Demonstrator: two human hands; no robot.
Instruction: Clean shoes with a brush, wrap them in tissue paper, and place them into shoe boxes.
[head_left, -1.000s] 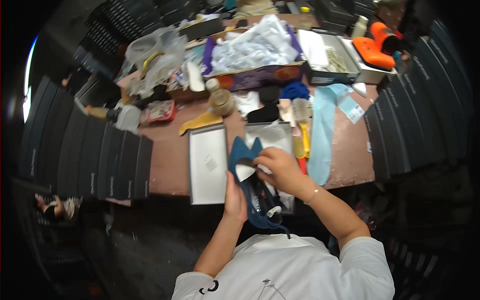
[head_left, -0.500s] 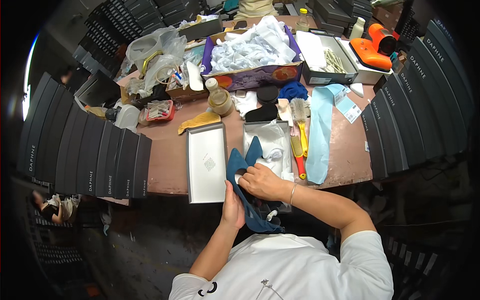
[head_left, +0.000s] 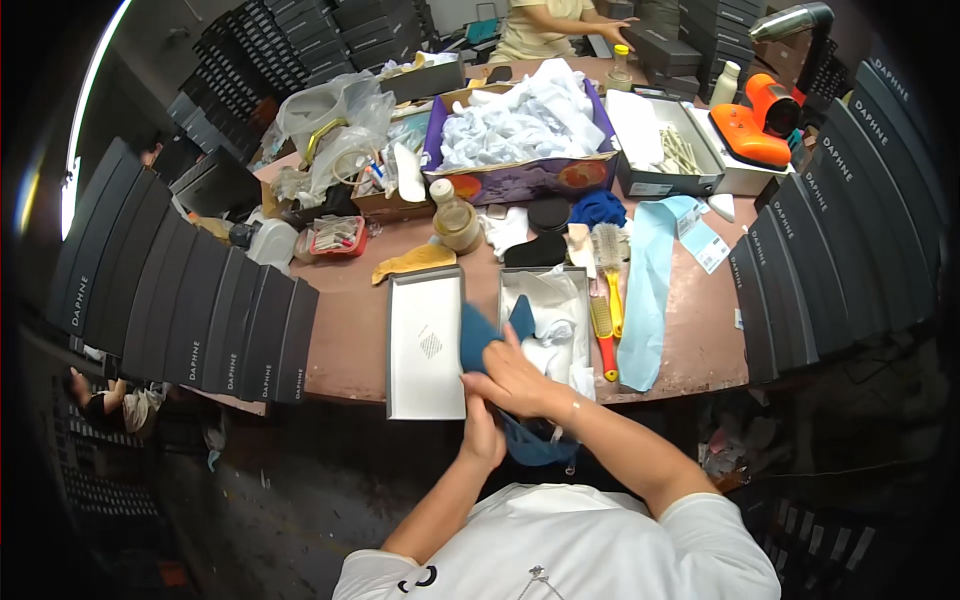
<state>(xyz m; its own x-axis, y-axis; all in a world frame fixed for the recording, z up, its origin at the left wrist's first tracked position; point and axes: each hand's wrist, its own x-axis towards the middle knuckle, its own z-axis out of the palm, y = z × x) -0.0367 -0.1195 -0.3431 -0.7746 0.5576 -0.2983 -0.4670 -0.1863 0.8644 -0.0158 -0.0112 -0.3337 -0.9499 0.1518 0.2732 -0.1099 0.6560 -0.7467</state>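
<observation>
A blue pointed-toe shoe (head_left: 478,338) is held over the gap between the open shoebox (head_left: 578,290) and its lid (head_left: 425,350). My left hand (head_left: 484,436) is closed round its side from below. Across the shoe's opening lies my right hand (head_left: 512,378), thumb toward the left hand and fingers on the upper, gripping it; the hand hides the opening. The shoe's back part and strap (head_left: 538,446) hang toward my body. Behind my right fingers, a second blue pointed toe (head_left: 521,316) shows in the box beside crumpled white paper (head_left: 555,335).
Dark shoeboxes are stacked at left (head_left: 230,320) and right (head_left: 835,230). Brushes (head_left: 606,330) and a light-blue strip (head_left: 648,300) lie right of the box. Farther back are a glue jar (head_left: 456,222), a carton of white tissue (head_left: 520,180), and a person (head_left: 545,25) handling boxes.
My right hand has shifted from inside the shoe's opening to lie over its upper. The shoe's toe has dropped a little. Across the table, the person's arms have come into view.
</observation>
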